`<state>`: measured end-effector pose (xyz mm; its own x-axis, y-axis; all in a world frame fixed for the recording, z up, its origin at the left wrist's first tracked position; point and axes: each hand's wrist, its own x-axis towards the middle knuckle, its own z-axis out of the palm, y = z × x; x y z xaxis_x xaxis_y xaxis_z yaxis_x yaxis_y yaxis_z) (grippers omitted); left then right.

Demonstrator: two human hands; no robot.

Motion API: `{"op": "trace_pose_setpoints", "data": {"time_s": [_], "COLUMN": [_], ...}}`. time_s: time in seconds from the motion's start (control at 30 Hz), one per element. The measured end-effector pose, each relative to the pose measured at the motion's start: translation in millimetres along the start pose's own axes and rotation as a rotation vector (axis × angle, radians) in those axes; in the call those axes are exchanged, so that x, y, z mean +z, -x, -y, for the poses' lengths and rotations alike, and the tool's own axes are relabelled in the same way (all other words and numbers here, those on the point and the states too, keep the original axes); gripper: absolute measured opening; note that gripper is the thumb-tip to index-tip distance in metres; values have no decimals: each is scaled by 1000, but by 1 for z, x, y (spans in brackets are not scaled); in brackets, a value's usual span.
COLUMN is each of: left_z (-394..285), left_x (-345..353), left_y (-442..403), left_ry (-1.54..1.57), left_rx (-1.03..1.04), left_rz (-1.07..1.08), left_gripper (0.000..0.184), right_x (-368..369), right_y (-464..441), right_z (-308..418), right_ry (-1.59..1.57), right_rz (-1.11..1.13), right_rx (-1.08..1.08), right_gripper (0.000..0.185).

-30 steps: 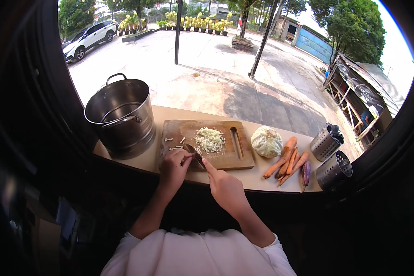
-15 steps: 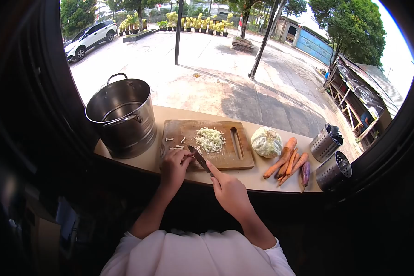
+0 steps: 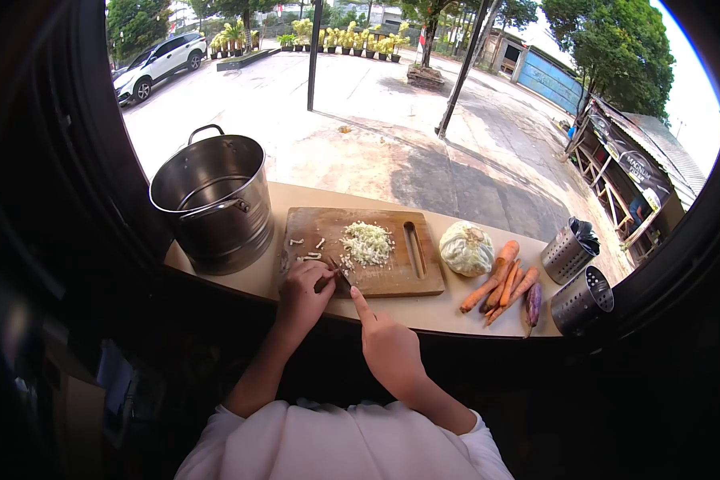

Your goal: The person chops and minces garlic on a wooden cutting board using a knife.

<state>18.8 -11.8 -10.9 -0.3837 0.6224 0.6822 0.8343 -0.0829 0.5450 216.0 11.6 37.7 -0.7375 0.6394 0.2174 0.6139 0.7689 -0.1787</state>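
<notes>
On the wooden cutting board (image 3: 408, 282), a heap of finely chopped pale vegetable (image 3: 367, 243) lies near the middle. A few small whitish strips (image 3: 314, 256) are scattered at the board's left. My left hand (image 3: 302, 290) is closed at the board's front left edge, fingertips pinched on something too small to make out. My right hand (image 3: 388, 346) grips a knife (image 3: 342, 275), its index finger stretched along the top. The blade is right beside my left fingertips, low over the board; the handle is mostly hidden in my palm.
A large steel pot (image 3: 212, 210) stands left of the board. To the right are a cabbage (image 3: 466, 249), several carrots (image 3: 500, 280), a purple vegetable (image 3: 533, 306) and two perforated steel holders (image 3: 582, 304). The counter (image 3: 448, 314) has a front edge near my wrists.
The knife has swung to a steeper angle and its blade has come closer to my left fingertips. My right hand has moved slightly left and down. My left hand has barely moved.
</notes>
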Motion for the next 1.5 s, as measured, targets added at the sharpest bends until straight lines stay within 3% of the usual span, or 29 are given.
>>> {"op": "trace_pose_setpoints", "data": {"time_s": [0.17,0.27,0.47,1.1,1.3,1.5], "left_z": [-1,-2,-5,-1,2,4], "left_x": [2,2,1,-4,0,-1], "left_y": [2,2,1,1,3,2], "left_ry": [39,69,53,47,140,119], "left_rx": [-25,-65,-84,0,-127,-75], "left_rz": [-25,-24,-35,-7,15,17], "left_gripper": [10,10,9,15,16,14], "right_x": [4,-5,-20,-3,-4,-3], "right_y": [-16,-26,-16,-3,-7,-11], "right_z": [-4,-22,-21,-4,-2,-3], "right_ry": [-5,-255,-342,-48,-9,-3], "right_rz": [-3,6,-39,-12,4,-9], "right_rx": [-11,-16,36,-16,-24,-37], "right_gripper": [55,52,49,57,59,58]}}
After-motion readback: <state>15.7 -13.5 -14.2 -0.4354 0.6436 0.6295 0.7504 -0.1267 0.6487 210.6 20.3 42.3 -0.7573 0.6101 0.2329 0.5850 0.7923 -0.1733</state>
